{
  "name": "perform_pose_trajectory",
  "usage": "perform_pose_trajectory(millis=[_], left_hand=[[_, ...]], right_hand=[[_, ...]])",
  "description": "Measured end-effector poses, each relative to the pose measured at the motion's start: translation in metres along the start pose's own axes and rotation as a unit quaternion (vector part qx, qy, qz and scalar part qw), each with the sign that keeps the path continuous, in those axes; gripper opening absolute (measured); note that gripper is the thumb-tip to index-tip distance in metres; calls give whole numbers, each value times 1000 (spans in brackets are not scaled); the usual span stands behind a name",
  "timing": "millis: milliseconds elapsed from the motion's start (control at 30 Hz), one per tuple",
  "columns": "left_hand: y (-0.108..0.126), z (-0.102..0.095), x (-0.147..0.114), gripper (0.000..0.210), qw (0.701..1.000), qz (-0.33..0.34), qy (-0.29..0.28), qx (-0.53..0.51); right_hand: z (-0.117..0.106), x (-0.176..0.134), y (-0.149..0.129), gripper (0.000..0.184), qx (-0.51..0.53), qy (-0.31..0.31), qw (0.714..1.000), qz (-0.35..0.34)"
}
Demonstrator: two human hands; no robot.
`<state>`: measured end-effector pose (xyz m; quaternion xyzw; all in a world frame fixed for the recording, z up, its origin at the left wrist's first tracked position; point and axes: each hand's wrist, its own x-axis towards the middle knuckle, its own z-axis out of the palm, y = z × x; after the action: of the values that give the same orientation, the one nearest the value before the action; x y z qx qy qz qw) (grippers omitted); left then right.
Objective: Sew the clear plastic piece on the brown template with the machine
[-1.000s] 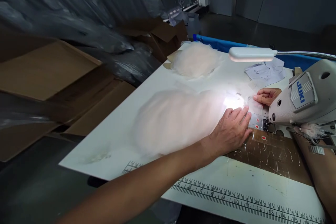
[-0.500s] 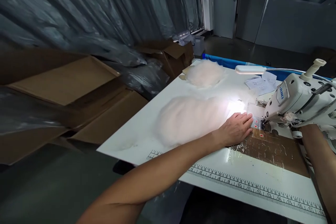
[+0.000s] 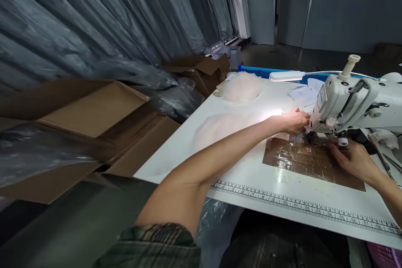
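The left hand point(image 3: 293, 120) lies flat, grip loose, on the sheer pale fabric point(image 3: 226, 127) spread on the white counter point(image 3: 251, 176) beside the sewing machine point(image 3: 348, 96), while the right hand point(image 3: 351, 157) rests spread on a glossy brown patch point(image 3: 301, 161), the needle area hard to make out.

The bulky metal sewing machine point(image 3: 354, 100) is off-white with a small blue label on its end, sitting on a flat white table point(image 3: 251, 176) edged with a black printed ruler scale. A glossy brown taped patch point(image 3: 310, 163) covers part of it. Fluffy sheer fabric pile point(image 3: 243, 87) is pale peach. Sleeve point(image 3: 157, 245) is green-and-tan plaid, cardboard boxes point(image 3: 94, 111) plain brown.
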<state>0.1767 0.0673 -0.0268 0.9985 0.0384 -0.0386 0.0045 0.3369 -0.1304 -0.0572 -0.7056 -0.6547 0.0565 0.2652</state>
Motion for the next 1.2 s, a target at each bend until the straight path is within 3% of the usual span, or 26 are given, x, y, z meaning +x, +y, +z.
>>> perform_pose_trajectory(millis=[100,233,533,833,1033,1133,1200], left_hand=[[-7,2,0,21,998,-12,3,-70],[-3,3,-13,29,983,-32,4,-182],[4,-2,-15,23,976,-35,5,-213],[-6,12,-18,20,880,-95,-35,-464],[-19,10,-16,30,919,-73,-11,-387],[-30,10,-15,36,956,-67,55,-280],[-36,8,-17,29,976,-83,101,-174]], right_hand=[[10,-9,-2,28,30,-1,999,-44],[20,-17,4,26,62,40,997,-34],[23,-18,0,24,73,40,996,-20],[25,-20,0,27,82,40,996,-23],[27,-20,1,27,72,44,996,-20],[27,-21,0,27,69,51,996,-24],[27,-21,0,27,66,51,996,-25]])
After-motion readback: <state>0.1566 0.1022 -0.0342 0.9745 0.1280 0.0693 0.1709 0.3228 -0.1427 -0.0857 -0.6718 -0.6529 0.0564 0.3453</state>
